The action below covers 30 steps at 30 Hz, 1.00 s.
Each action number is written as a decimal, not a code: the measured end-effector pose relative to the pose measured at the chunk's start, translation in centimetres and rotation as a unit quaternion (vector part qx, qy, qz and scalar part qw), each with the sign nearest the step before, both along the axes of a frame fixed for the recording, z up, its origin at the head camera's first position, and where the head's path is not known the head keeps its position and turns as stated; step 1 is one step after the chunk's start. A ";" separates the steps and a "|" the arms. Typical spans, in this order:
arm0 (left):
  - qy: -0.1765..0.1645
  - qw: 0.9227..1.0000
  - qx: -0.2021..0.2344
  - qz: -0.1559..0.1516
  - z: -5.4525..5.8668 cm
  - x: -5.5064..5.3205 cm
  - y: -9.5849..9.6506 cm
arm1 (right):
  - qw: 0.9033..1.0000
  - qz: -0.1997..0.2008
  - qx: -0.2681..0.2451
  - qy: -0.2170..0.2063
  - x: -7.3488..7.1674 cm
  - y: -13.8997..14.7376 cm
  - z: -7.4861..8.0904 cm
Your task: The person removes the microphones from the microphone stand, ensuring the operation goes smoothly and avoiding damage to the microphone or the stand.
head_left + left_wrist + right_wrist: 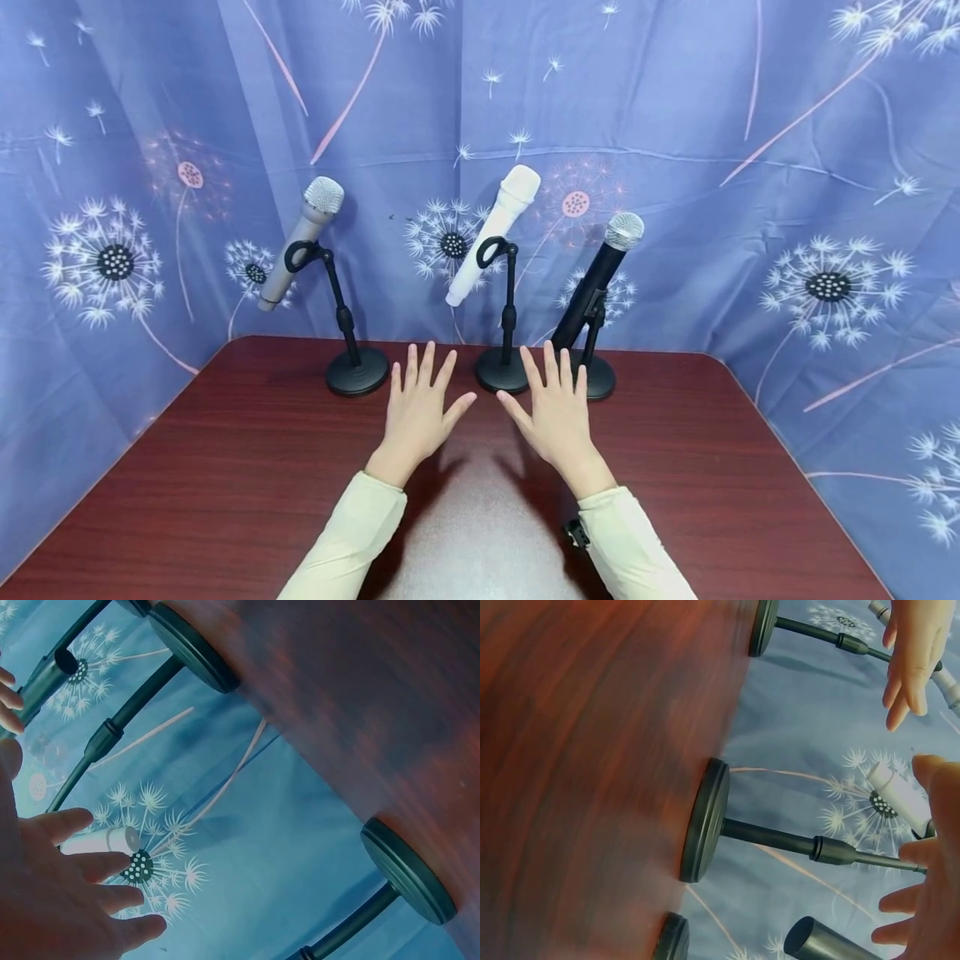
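Note:
Both hands hover over the table with fingers spread, palms down and holding nothing. My left hand point(416, 412) is in front of the gap between the left and middle stands. My right hand point(557, 415) overlaps the base of the right stand in the head view. Three microphones lean in black desk stands: a grey one point(295, 250) with a silver mesh head at left, a white one point(491, 233) in the middle, and a black one point(592, 287) with a silver head at right. In the left wrist view the white microphone point(105, 841) shows its lower end behind the fingers.
The stands rest on round black bases, the left base point(357, 372) and the middle base point(501, 371) near the back edge of the dark red wooden table point(247, 467). A blue curtain point(675, 108) with dandelion print hangs around the table. A small black device point(577, 533) sits at the right sleeve.

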<state>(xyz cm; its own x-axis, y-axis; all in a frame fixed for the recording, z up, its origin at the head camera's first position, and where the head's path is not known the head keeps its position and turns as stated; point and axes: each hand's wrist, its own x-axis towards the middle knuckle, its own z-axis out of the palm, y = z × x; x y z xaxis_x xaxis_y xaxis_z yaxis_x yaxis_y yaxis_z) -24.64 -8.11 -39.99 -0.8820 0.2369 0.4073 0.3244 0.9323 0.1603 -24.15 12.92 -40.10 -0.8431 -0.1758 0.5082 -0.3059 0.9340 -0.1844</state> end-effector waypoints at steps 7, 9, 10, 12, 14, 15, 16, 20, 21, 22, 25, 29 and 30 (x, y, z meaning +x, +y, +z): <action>0.007 1.000 0.019 0.002 0.3 0.1 -0.3 | 1.000 0.013 -0.006 0.015 -0.3 -0.8 0.2; 0.016 1.000 0.022 0.002 0.4 0.1 -0.5 | 1.000 0.019 -0.009 0.019 -0.2 -1.0 0.4; 0.021 1.000 0.023 0.003 0.5 0.1 -0.6 | 0.999 0.022 -0.011 0.023 -0.2 -1.2 0.5; 0.030 0.999 0.025 0.004 0.6 0.1 -0.7 | 0.999 0.029 -0.015 0.028 -0.2 -1.5 0.7; 0.040 0.999 0.027 0.004 0.6 0.0 -0.9 | 0.998 0.036 -0.020 0.036 -0.2 -1.8 0.9; 0.043 0.999 0.029 0.004 0.7 0.1 -0.9 | 0.998 0.040 -0.022 0.042 -0.2 -1.9 1.0; 0.045 0.999 0.031 0.004 0.7 0.1 -1.0 | 0.998 0.044 -0.024 0.046 -0.3 -2.0 1.1; 0.055 0.998 0.041 0.000 0.9 0.2 -1.2 | 0.996 0.057 -0.028 0.067 -0.5 -2.4 1.3; 0.057 0.997 0.044 -0.001 0.9 0.2 -1.3 | 0.995 0.058 -0.028 0.070 -0.6 -2.5 1.3; 0.059 0.997 0.046 -0.001 0.9 0.2 -1.3 | 0.995 0.060 -0.027 0.071 -0.7 -2.6 1.2; 0.070 0.996 0.049 -0.004 0.8 0.3 -1.5 | 0.995 0.066 -0.030 0.068 -0.8 -2.8 1.2; 0.083 0.995 0.055 -0.007 0.9 0.3 -1.6 | 0.994 0.080 -0.035 0.069 -1.0 -3.1 1.3; 0.085 0.995 0.058 -0.008 1.0 0.3 -1.7 | 0.993 0.084 -0.036 0.070 -1.0 -3.2 1.3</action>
<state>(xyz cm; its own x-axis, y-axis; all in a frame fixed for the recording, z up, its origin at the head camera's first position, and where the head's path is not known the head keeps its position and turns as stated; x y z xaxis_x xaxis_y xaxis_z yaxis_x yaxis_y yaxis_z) -24.32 -9.76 -39.03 -0.7945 0.1927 0.5759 0.3700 0.9056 0.2074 -25.17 9.70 -38.77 -0.7245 -0.2673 0.6353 -0.4841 0.8535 -0.1929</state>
